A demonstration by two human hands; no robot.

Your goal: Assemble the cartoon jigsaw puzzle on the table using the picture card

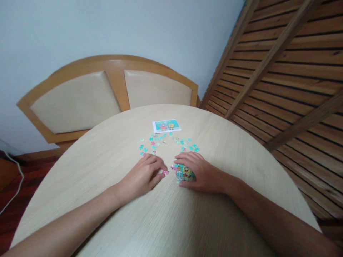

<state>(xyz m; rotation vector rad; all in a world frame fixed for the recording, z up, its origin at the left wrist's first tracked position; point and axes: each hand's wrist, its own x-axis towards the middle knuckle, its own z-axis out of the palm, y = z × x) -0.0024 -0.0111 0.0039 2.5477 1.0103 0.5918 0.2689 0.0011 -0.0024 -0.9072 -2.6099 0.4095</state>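
Note:
At the table's middle, my left hand (148,171) has its thumb and forefinger closed around a small pink puzzle piece (165,172). My right hand (202,172) curves over a joined section of jigsaw puzzle (184,172), thumb along its near edge and fingers along its far edge. This section lies flat and shows a yellow cartoon figure on teal; its right part is hidden under my palm. Another pink piece (173,166) is at the section's left edge. Loose teal, pink and pale puzzle pieces (153,143) lie scattered beyond both hands.
A picture card (167,125) with cartoon figures lies behind the loose pieces on the round wooden table (128,225). Past the far edge stands a bed headboard or wide chair back (118,64) with cream panels. Slatted wood (270,71) rises at the right; a white cable (18,178) hangs left.

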